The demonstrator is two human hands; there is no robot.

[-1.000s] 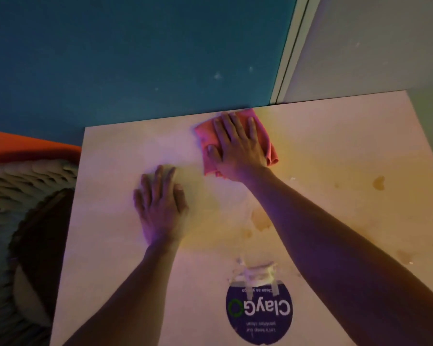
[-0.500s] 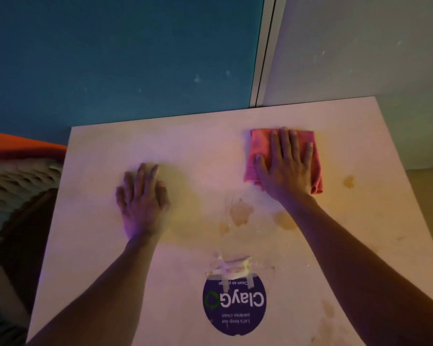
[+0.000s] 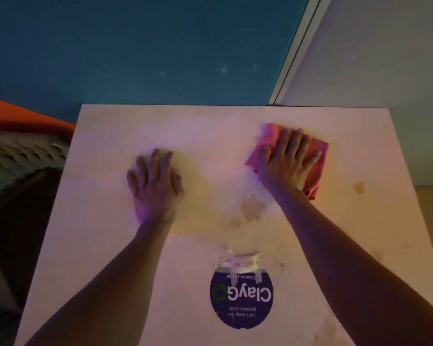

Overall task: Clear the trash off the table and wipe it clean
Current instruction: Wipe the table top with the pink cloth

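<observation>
Pale stained desk (image 3: 360, 136) under teal wall: pink cloth (image 3: 316, 156), soft and limp, best pressed flat, far right beneath flat-fingered right hand (image 3: 286, 163); left hand (image 3: 155, 186) flat, bracing, holding nothing.

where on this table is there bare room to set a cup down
Bare strips: along the table's far edge beyond both hands, and down the left edge beside the left hand. The right side is taken by the right hand pressing the pink cloth; stains and the round sticker fill the near middle.
</observation>
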